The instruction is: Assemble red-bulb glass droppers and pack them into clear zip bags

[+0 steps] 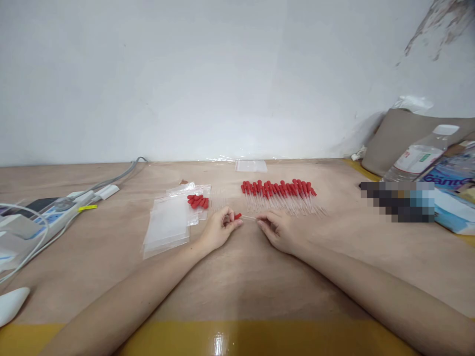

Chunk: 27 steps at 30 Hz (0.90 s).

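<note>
Between thumb and fingers, my left hand point(221, 228) pinches a red rubber bulb point(238, 216). A thin clear dropper tube point(248, 217) spans the gap between my hands, one end at the bulb. My right hand point(276, 228) pinches the tube's other end. Whether the tube sits inside the bulb is too small to tell. Beyond my right hand lies a row of droppers point(278, 190) with red bulbs and clear tubes. Several loose red bulbs point(198, 201) rest on clear plastic bags point(166, 225) left of my left hand. A few bare tubes point(219, 198) lie just behind that hand.
A power strip point(55, 217) with plugs and cables runs along the left, with a white object point(13, 305) in front. Another clear bag point(251, 166) lies by the wall. On the right are a water bottle point(419, 155), a grey bin point(386, 141) and a tissue pack point(458, 210).
</note>
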Available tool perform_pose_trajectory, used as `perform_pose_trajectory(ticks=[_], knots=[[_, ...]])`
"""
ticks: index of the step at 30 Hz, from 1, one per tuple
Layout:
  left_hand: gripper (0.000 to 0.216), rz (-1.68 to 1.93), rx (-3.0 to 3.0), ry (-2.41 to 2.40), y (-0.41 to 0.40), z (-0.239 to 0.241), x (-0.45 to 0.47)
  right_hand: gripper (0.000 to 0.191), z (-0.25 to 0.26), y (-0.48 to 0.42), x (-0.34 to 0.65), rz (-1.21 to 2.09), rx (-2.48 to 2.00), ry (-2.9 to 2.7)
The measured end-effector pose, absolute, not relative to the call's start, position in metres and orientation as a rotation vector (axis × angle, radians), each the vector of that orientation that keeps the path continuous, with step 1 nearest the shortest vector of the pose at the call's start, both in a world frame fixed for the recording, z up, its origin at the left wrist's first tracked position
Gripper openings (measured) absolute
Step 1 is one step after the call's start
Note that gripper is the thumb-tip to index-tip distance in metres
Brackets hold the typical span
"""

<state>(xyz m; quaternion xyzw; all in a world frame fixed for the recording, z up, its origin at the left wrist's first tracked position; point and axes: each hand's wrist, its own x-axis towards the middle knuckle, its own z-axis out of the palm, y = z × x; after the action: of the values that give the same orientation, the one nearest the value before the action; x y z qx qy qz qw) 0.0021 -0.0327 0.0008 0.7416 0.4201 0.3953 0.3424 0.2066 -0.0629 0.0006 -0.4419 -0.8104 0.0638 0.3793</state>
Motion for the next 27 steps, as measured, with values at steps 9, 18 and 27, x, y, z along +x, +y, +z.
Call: perform_pose_trajectory(ticks=[9, 18, 27], knots=[[0.025, 1.080, 1.925, 1.078, -0.032, -0.002, 0.002, 0.018, -0.003, -0.061, 0.207, 0.148, -1.111, -2.090], [0.021, 1.001, 2.430, 0.949, -0.033, 0.007, -0.007, 0.018, -0.006, -0.054, 0.213, 0.141, -1.055, -2.147], [0.019, 0.784, 2.804, 0.859, -0.041, 0.016, -0.007, 0.021, -0.005, -0.053, 0.221, 0.026, -0.999, -2.287]])
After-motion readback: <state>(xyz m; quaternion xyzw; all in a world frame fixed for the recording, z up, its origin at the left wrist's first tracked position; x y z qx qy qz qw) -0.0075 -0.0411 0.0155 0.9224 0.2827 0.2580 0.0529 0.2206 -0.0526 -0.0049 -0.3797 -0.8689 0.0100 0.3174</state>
